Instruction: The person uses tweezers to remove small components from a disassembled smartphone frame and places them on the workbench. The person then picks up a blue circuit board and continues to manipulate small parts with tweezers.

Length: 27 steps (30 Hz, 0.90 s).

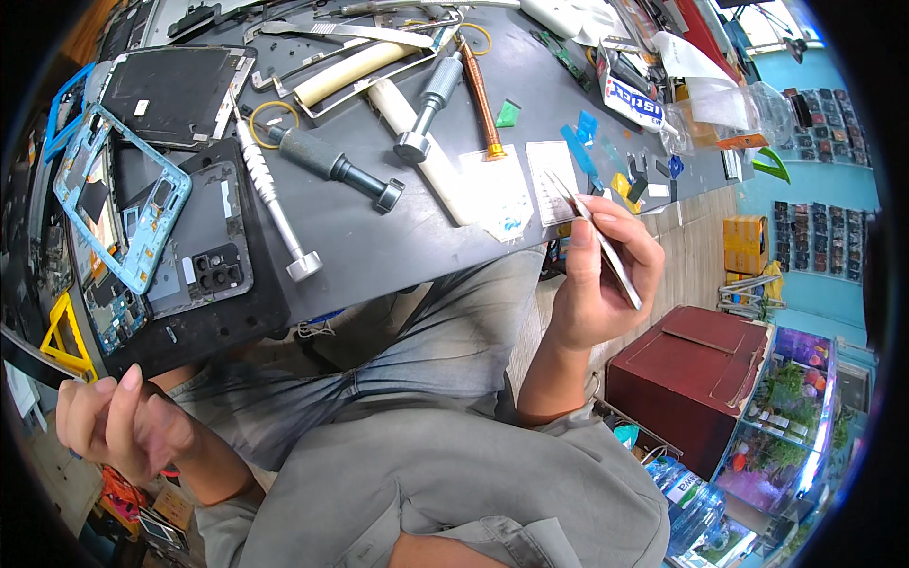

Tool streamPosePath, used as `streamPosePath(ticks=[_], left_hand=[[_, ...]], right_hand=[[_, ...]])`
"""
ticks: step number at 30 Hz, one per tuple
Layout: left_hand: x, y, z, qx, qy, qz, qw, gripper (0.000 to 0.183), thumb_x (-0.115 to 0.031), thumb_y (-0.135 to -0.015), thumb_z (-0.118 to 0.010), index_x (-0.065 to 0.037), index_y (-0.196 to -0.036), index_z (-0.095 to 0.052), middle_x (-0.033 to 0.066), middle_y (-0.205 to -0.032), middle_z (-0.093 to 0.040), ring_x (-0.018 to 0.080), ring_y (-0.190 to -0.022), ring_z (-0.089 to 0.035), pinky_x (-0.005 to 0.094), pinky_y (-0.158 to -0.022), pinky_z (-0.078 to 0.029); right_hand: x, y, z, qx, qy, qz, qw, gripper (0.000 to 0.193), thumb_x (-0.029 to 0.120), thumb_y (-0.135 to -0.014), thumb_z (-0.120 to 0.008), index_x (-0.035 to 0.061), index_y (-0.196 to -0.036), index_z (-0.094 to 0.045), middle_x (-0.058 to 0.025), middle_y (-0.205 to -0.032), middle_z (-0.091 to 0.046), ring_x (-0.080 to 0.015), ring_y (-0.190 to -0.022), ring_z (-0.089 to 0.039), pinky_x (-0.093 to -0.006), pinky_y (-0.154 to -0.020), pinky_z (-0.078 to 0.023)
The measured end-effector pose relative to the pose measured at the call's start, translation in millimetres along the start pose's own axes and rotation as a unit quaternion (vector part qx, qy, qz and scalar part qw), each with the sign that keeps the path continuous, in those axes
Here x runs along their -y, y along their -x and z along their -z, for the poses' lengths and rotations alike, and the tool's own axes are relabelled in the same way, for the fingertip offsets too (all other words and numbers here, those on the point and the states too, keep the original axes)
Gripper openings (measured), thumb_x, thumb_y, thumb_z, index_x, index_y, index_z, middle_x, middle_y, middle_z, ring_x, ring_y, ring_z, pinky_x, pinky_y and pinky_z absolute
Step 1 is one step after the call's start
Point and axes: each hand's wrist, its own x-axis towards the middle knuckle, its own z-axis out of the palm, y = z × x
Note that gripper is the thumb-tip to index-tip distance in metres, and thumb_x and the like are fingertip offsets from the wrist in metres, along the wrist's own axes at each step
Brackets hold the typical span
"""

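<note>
My right hand is raised just off the table's near edge, pinching metal tweezers between thumb and fingers. Their tips point up and left over a small pale card, with nothing visible between them. At the lower left, my left hand is palm up with loosely bent fingers and no visible object in it. Nearest to it are a yellow plastic bracket and a circuit board. A light blue phone frame overlaps a dark phone back farther up.
Across the grey table lie a silver screwdriver, a dark knurled tool, a copper-coloured screwdriver and a white stained sheet. Blue film scraps are at right. Beyond stand a dark red cabinet and an aquarium.
</note>
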Motion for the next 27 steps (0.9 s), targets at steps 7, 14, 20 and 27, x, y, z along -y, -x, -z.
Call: streamPosePath(ticks=[7,14,20,27], left_hand=[[-5,1,5,0.024,-0.008,0.018,1.000,0.038,-0.045,-0.096,-0.064,-0.015,-0.101,-0.086,0.0096,-0.107,-0.060,0.0315,-0.107,-0.057,0.0443,-0.094,-0.048],[-15,-24,5,0.105,-0.012,0.003,0.994,0.021,-0.037,-0.087,-0.077,-0.026,-0.102,-0.087,0.0023,-0.110,-0.051,0.0257,-0.104,-0.047,0.0382,-0.086,-0.044],[-31,-17,4,0.097,-0.024,0.047,0.994,0.015,-0.036,-0.087,-0.081,-0.039,-0.101,-0.085,-0.0112,-0.110,-0.053,0.0196,-0.105,-0.045,0.0336,-0.084,-0.040],[-25,-8,0,0.080,-0.012,0.041,0.996,0.009,-0.043,-0.093,-0.080,-0.045,-0.101,-0.083,-0.0095,-0.111,-0.048,0.0186,-0.108,-0.044,0.0314,-0.084,-0.041]], right_hand=[[30,-10,1,-0.012,-0.034,-0.012,0.999,0.027,-0.008,-0.091,-0.075,-0.0045,-0.114,-0.061,-0.0297,-0.108,-0.074,-0.0292,-0.098,-0.075,-0.0382,-0.092,-0.060],[90,28,-45,0.076,-0.202,-0.137,0.967,0.033,0.010,-0.097,-0.077,0.0015,-0.118,-0.053,-0.0294,-0.101,-0.071,-0.0186,-0.067,-0.063,-0.0251,-0.058,-0.050],[125,34,-101,0.214,-0.315,-0.236,0.894,0.031,0.007,-0.100,-0.072,-0.0023,-0.122,-0.052,-0.0341,-0.111,-0.070,-0.0119,-0.038,-0.046,-0.0216,-0.033,-0.033],[131,31,-110,0.287,-0.323,-0.304,0.849,0.042,-0.015,-0.096,-0.070,-0.0004,-0.127,-0.046,-0.0392,-0.118,-0.071,-0.0230,-0.080,-0.078,-0.0263,-0.054,-0.063]])
